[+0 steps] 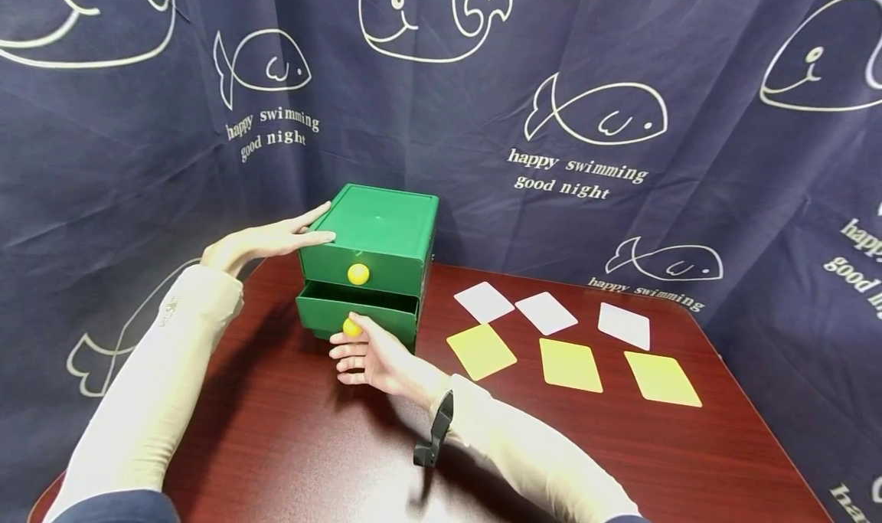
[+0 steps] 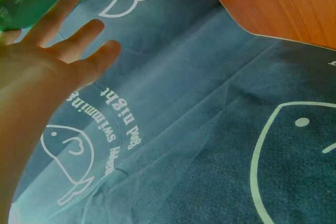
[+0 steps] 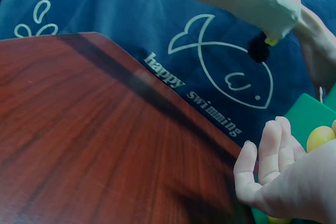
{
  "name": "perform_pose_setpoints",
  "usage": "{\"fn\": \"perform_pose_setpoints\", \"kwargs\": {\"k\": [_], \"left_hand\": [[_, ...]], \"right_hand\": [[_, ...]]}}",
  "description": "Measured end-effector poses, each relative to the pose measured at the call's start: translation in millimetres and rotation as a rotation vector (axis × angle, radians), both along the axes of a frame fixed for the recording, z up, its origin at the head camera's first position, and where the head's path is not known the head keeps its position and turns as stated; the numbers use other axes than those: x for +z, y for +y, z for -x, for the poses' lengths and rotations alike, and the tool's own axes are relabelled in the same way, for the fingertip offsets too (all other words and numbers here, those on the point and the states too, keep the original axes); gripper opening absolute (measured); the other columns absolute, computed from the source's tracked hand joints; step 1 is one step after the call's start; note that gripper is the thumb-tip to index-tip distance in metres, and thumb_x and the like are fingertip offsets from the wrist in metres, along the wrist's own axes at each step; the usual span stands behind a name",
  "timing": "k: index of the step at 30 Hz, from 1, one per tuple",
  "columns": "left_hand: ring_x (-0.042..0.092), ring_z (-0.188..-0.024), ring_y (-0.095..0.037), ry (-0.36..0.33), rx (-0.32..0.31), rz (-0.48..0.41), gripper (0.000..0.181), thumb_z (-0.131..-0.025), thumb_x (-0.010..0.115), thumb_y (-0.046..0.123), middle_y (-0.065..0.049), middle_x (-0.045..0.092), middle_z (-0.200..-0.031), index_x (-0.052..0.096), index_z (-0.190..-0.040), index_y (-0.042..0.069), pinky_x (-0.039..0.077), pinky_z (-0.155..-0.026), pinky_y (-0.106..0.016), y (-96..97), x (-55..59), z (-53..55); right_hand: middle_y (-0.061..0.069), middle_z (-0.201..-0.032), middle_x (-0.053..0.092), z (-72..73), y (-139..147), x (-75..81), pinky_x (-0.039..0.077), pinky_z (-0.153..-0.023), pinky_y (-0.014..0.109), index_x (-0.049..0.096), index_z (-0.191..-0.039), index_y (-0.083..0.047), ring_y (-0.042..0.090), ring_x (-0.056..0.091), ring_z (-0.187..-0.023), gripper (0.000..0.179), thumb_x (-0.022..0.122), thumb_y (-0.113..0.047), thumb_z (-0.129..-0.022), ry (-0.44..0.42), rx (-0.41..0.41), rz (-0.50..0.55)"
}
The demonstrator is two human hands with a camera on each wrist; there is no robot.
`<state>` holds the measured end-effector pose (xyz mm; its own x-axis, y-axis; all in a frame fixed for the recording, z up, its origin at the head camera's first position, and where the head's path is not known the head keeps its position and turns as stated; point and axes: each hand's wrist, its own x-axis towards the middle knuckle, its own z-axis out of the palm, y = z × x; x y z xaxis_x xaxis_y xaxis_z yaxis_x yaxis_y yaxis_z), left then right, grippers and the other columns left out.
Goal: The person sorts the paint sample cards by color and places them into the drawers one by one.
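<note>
A green drawer cabinet (image 1: 382, 213) with round yellow knobs stands at the back left of the table. My left hand (image 1: 265, 241) rests on the left edge of its top, fingers straight and spread; the left wrist view shows the same hand (image 2: 58, 51) against the green side. Below the top drawer (image 1: 393, 269), a second drawer (image 1: 386, 318) is pulled partly out, and the inside that shows is bare. My right hand (image 1: 379, 358) pinches this drawer's yellow knob (image 1: 352, 327), thumb above, other fingers loosely bent. Another knob (image 3: 278, 220) shows lower down in the right wrist view.
Right of the cabinet, three white cards (image 1: 546, 313) lie in a back row. Three yellow cards (image 1: 570, 365) lie in front of them on the dark red wooden table (image 1: 310, 446). A blue curtain (image 1: 448, 125) with fish drawings hangs close behind.
</note>
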<state>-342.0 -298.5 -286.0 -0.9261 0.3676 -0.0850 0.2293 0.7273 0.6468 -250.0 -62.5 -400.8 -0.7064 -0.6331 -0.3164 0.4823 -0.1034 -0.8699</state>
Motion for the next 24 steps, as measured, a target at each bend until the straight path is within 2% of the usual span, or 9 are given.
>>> {"fn": "perform_pose_setpoints", "kwargs": {"k": [4,7,14,21,24], "left_hand": [[0.021,-0.146,-0.037,0.004,0.0,0.006,0.08,-0.098,0.047,0.051,-0.011,0.009,-0.163,-0.001,-0.157,0.027,0.019,-0.119,-0.055,0.2,0.8,-0.4],[0.022,-0.146,-0.037,0.004,-0.005,0.002,0.08,-0.098,0.047,0.051,-0.01,0.008,-0.164,-0.001,-0.157,0.026,0.021,-0.118,-0.055,0.6,1.2,-1.5],[0.024,-0.146,-0.035,-0.007,-0.012,-0.026,0.079,-0.099,0.047,0.048,-0.009,0.008,-0.164,-0.002,-0.157,0.026,0.022,-0.118,-0.054,0.9,0.7,-1.6],[0.025,-0.145,-0.034,-0.012,-0.015,-0.026,0.079,-0.099,0.046,0.048,-0.016,0.016,-0.161,-0.004,-0.156,0.027,0.019,-0.119,-0.054,0.8,0.6,0.0],[0.02,-0.147,-0.034,-0.014,-0.015,-0.028,0.079,-0.099,0.047,0.048,-0.014,0.011,-0.162,-0.004,-0.156,0.027,0.017,-0.12,-0.055,0.3,0.2,0.7]], "right_hand": [[-0.002,-0.077,0.064,-9.8,1,-0.6,0.05,-0.064,0.026,0.062,-0.102,-0.006,0.012,0.055,-0.063,0.049,0.043,-0.051,-0.095,0.007,0.022,0.0],[-0.002,-0.074,0.063,-17.9,2,-1.1,0.049,-0.062,0.025,0.063,-0.098,-0.007,0.011,0.054,-0.061,0.047,0.044,-0.05,-0.095,0.011,0.032,0.0],[-0.003,-0.069,0.061,-34.5,4,-0.9,0.046,-0.058,0.023,0.06,-0.114,0.005,0.009,0.05,-0.057,0.06,0.046,-0.05,-0.094,0.027,0.038,-0.006],[-0.004,-0.066,0.059,-46.9,6,-1.2,0.045,-0.057,0.023,0.059,-0.118,0.005,0.008,0.049,-0.054,0.062,0.047,-0.051,-0.094,0.03,0.048,-0.021],[-0.004,-0.066,0.059,-52.9,6,-2.3,0.045,-0.057,0.023,0.059,-0.119,0.005,0.008,0.049,-0.053,0.063,0.047,-0.051,-0.094,0.031,0.056,-0.02]]}}
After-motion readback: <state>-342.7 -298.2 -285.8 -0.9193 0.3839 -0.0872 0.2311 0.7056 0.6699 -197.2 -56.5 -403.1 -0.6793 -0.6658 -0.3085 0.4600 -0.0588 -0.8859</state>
